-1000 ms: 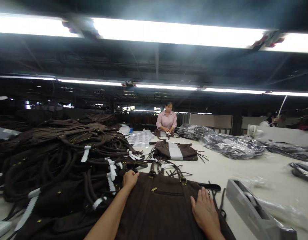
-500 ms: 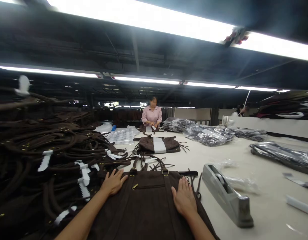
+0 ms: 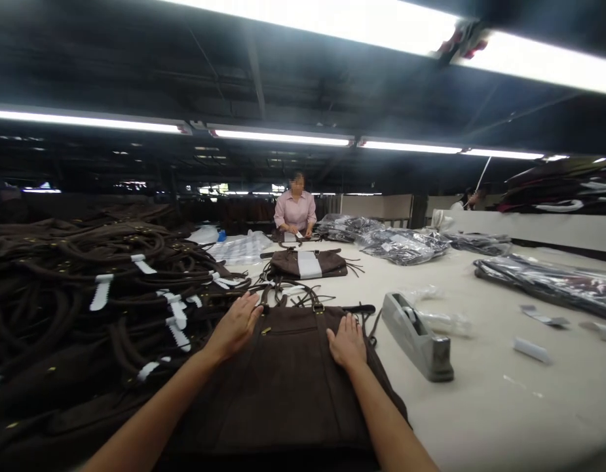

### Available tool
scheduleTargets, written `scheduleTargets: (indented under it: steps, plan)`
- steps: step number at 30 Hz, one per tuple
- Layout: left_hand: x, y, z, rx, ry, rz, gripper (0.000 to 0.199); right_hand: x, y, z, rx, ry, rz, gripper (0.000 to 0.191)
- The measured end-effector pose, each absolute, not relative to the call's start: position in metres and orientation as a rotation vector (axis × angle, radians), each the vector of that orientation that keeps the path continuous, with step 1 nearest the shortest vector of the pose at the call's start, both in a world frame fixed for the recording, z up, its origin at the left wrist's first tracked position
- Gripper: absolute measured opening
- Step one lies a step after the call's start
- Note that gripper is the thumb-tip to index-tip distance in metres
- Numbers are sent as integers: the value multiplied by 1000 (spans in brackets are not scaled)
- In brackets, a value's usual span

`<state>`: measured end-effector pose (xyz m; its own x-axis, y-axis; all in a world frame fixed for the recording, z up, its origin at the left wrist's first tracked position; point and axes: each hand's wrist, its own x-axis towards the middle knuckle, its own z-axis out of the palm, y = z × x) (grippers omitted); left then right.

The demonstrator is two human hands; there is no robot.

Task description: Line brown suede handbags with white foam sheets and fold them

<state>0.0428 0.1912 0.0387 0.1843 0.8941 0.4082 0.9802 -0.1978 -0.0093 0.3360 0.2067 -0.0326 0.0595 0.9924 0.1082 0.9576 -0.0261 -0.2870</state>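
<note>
A dark brown handbag [image 3: 287, 380] lies flat in front of me, its handles and buckles pointing away. Near its top left corner is my left hand [image 3: 236, 328], fingers stretched out; whether it touches the bag I cannot tell. My right hand [image 3: 348, 342] lies flat on the upper right of the bag, fingers extended. A short zip with a gold pull runs across the bag between the hands. Just beyond the handles sits another brown bag [image 3: 278, 263], with a white paper band [image 3: 309, 265] around its middle.
Brown bags with white tags form a heap [image 3: 120, 282] on the left. To the right stands a grey tape dispenser [image 3: 415, 337] on the pale table [image 3: 479, 406]. Plastic-wrapped bags [image 3: 403, 246] lie farther back. Across the table, a person in a pink shirt [image 3: 295, 211] handles something white.
My left hand has risen and shifted right toward the bag's top edge. My right hand stays flat on the bag. The view has tilted down a little.
</note>
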Motion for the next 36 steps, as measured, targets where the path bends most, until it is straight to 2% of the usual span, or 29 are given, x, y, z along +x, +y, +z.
scheduleTargets:
  steps: [7,10,19,22,28,36]
  plan:
    - [12,155,-30,-2305,-1808,-280,67,345,213,-32,-2033,-1987,387,77]
    - [4,159,-42,-2296,-1820,-300,69,348,210,-24,-2028,-2003,426,77]
    - [-2,171,-40,-2339,-1786,-321,68,363,180,29,-1919,-2189,508,81]
    - [-8,175,-43,-2338,-1800,-365,65,372,143,20,-1852,-2244,393,85]
    - [-7,175,-35,-2294,-1867,-455,61,380,103,-23,-1893,-2145,257,73]
    - [14,159,-4,-2328,-1894,-522,65,379,115,-14,-1867,-2185,314,71]
